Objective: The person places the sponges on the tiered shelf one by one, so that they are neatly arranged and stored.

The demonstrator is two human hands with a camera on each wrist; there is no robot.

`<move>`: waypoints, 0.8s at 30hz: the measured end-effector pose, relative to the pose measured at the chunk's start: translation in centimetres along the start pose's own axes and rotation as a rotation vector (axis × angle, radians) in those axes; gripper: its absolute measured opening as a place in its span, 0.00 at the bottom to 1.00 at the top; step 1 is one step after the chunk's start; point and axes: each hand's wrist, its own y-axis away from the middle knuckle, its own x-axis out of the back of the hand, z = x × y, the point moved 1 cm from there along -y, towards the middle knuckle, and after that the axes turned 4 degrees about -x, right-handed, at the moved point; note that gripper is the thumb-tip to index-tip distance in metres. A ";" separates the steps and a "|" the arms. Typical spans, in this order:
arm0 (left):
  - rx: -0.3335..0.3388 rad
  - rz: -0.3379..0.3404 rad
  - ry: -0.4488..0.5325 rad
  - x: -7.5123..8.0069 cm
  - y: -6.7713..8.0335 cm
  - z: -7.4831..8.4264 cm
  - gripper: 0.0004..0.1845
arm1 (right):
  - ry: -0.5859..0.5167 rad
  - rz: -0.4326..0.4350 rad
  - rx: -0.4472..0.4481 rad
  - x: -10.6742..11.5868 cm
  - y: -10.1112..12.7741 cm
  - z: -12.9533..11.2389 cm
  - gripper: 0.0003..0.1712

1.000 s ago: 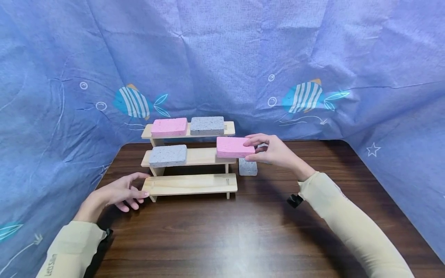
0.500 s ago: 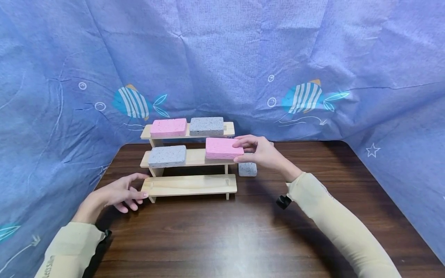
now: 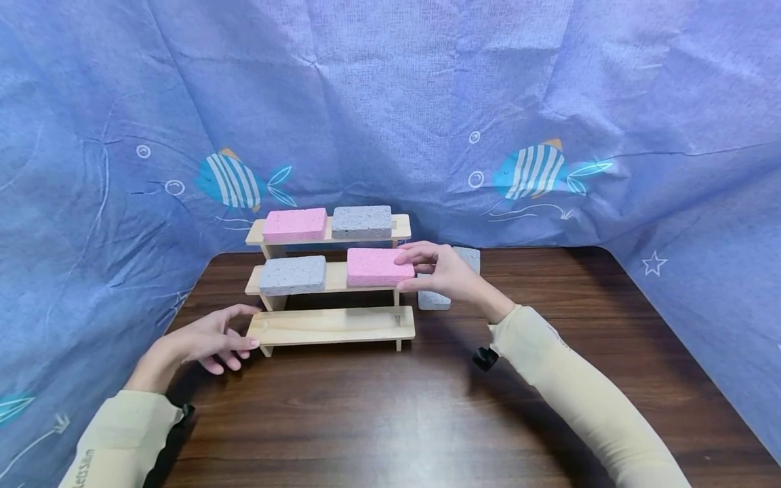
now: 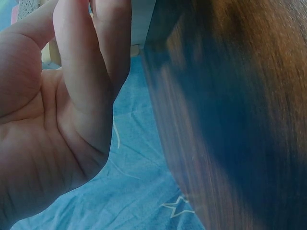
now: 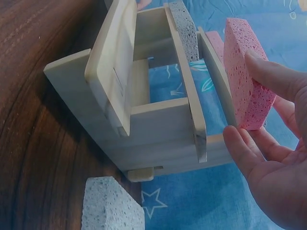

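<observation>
On the middle step of the wooden rack (image 3: 317, 279), the right hand (image 3: 448, 272) pinches a pink sponge (image 3: 378, 266), moved leftward since a moment ago and now over the step beside the grey sponge (image 3: 293, 274). The left hand (image 3: 210, 337), relaxed, touches the bottom step on the desk (image 3: 390, 407).

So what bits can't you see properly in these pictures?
- Grey sponge on the table: head view, right hand covers most of it.
- Left hand fingertips: left wrist view, cut off by the top edge.
- Pink sponge: right wrist view, only edge-on; fingers hide its end.
</observation>
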 end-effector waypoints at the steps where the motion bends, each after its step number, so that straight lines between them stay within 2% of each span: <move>1: -0.004 -0.003 0.000 0.0 0.0 0.0 0.43 | 0.009 0.002 -0.002 -0.1 0.0 0.0 0.23; 7: -0.010 -0.003 -0.005 0.0 0.2 0.0 0.43 | 0.042 0.014 -0.025 -0.5 -0.3 0.4 0.23; 13: -0.006 -0.003 -0.003 0.0 0.2 0.1 0.43 | 0.047 0.027 -0.043 -0.6 -1.1 2.6 0.23; 24: -0.001 -0.002 -0.003 -0.1 0.0 0.1 0.43 | 0.097 0.061 -0.001 -0.8 -1.8 3.3 0.25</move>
